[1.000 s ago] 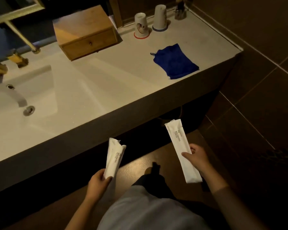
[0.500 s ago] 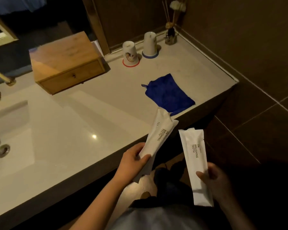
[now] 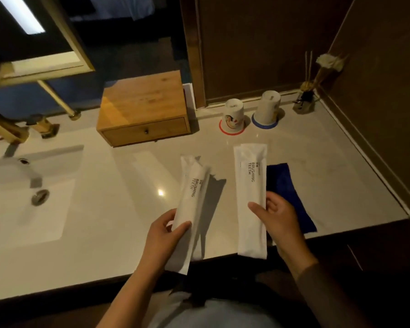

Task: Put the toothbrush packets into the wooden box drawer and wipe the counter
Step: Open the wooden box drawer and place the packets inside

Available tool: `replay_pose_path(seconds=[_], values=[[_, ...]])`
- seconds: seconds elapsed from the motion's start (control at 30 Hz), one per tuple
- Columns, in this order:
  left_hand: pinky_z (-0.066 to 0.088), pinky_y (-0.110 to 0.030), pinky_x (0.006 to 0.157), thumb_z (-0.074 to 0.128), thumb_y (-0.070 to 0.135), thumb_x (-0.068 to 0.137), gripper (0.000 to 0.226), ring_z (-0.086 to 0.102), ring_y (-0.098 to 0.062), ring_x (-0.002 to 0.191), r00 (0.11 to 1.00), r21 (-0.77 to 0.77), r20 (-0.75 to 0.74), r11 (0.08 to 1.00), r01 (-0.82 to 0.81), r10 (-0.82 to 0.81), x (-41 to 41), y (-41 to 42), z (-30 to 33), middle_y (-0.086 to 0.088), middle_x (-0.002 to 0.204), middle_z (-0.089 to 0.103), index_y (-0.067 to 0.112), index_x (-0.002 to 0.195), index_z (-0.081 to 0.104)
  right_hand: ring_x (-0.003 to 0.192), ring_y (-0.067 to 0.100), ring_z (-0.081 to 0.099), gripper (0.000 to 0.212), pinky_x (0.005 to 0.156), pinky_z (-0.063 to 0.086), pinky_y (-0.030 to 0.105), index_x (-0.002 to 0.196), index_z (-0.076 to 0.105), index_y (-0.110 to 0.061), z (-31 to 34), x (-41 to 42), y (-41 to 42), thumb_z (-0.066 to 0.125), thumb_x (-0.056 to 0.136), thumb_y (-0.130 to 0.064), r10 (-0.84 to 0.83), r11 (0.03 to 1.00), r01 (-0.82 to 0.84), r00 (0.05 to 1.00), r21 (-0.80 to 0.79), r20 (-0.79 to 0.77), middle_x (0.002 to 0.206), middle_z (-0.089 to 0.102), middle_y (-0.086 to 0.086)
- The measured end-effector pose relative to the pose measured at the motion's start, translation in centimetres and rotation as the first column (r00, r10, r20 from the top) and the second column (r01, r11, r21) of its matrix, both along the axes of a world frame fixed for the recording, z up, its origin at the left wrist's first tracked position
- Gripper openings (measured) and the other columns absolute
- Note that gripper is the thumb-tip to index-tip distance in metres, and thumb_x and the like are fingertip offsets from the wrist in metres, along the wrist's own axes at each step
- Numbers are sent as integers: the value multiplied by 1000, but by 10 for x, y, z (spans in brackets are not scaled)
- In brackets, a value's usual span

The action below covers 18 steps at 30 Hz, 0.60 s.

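My left hand (image 3: 162,242) grips a white toothbrush packet (image 3: 192,202) printed "BRUSHING TEETH", held upright over the counter's front part. My right hand (image 3: 278,220) grips a second, flatter white toothbrush packet (image 3: 250,195) the same way, just to the right. The wooden box (image 3: 140,102) stands at the back of the pale counter (image 3: 118,209), its single drawer (image 3: 147,131) closed, small dark knob in the middle. A blue cloth (image 3: 287,185) lies flat on the counter behind my right hand, partly hidden by it and the packet.
A sink basin (image 3: 31,200) with a brass tap (image 3: 7,129) takes up the left. Two upturned white cups (image 3: 233,116) (image 3: 269,108) stand at the back right, a reed diffuser (image 3: 305,100) in the corner. Dark walls close off the back and right.
Both hands have risen from below the counter edge to above the counter, carrying the packets. The view has tilted up and closer, so the box and cups sit lower in frame.
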<state>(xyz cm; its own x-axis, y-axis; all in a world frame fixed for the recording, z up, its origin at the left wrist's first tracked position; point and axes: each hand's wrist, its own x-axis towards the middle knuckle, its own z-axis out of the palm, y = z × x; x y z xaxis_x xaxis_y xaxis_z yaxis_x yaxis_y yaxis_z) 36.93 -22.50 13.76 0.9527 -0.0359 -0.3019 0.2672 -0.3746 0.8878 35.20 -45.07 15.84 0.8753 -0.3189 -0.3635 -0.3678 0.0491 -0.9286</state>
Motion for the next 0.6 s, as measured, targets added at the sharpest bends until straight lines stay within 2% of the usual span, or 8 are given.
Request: replay_pose_path(seconds=[0.1, 0.17, 0.33, 0.4, 0.5, 0.53, 0.6], values=[[46, -20, 63, 64, 16, 83, 24, 64, -13, 88, 998, 22, -25, 998, -64, 65, 27, 7, 4, 3, 101, 68, 24, 105, 63, 87, 18, 63, 13, 71, 51, 28, 93, 63, -14, -8, 45, 6, 64, 83, -6, -13, 1000, 14, 998, 14, -63, 97, 67, 5], [47, -21, 64, 63, 21, 83, 27, 63, -14, 88, 999, 44, -36, 998, -34, 35, 52, 9, 6, 0, 103, 68, 20, 109, 64, 95, 26, 63, 20, 77, 52, 36, 102, 62, -7, -14, 72, 12, 64, 83, -8, -36, 999, 39, 993, 23, -116, 104, 66, 10], [54, -36, 82, 58, 21, 87, 33, 61, -24, 95, 974, 145, -127, 968, 207, -189, 124, -8, 6, -9, 112, 62, 11, 119, 58, 96, 30, 63, 28, 78, 55, 40, 110, 61, -6, -31, 110, 27, 64, 82, -8, -171, 982, 184, 961, 40, -217, 108, 67, 13], [50, -31, 83, 56, 21, 88, 34, 59, -20, 96, 934, 180, -166, 922, 343, -315, 153, -21, 8, -8, 113, 61, 12, 121, 56, 87, 27, 64, 24, 70, 56, 36, 106, 61, -6, -34, 117, 31, 61, 82, -6, -263, 955, 287, 936, 74, -234, 97, 67, 9], [42, -27, 89, 58, 22, 88, 43, 50, -15, 101, 858, 274, -172, 813, 514, -484, 191, -43, 10, -3, 120, 54, 16, 129, 49, 60, 16, 54, 9, 42, 44, 18, 92, 57, -6, -33, 123, 33, 57, 83, -2, -424, 880, 458, 877, 124, -228, 74, 58, 3], [41, -27, 92, 59, 22, 87, 44, 49, -15, 103, 823, 319, -163, 760, 566, -544, 202, -50, 10, -4, 124, 53, 17, 130, 48, 59, 15, 53, 11, 41, 43, 18, 93, 56, -7, -33, 127, 33, 56, 83, -2, -463, 855, 499, 857, 143, -228, 76, 59, 4], [40, -29, 96, 61, 20, 86, 45, 50, -18, 110, 758, 378, -162, 670, 639, -632, 219, -65, 12, -6, 129, 52, 16, 129, 48, 67, 16, 57, 19, 54, 52, 27, 101, 58, -7, -34, 134, 32, 54, 83, 0, -496, 821, 540, 835, 186, -238, 89, 62, 9]])
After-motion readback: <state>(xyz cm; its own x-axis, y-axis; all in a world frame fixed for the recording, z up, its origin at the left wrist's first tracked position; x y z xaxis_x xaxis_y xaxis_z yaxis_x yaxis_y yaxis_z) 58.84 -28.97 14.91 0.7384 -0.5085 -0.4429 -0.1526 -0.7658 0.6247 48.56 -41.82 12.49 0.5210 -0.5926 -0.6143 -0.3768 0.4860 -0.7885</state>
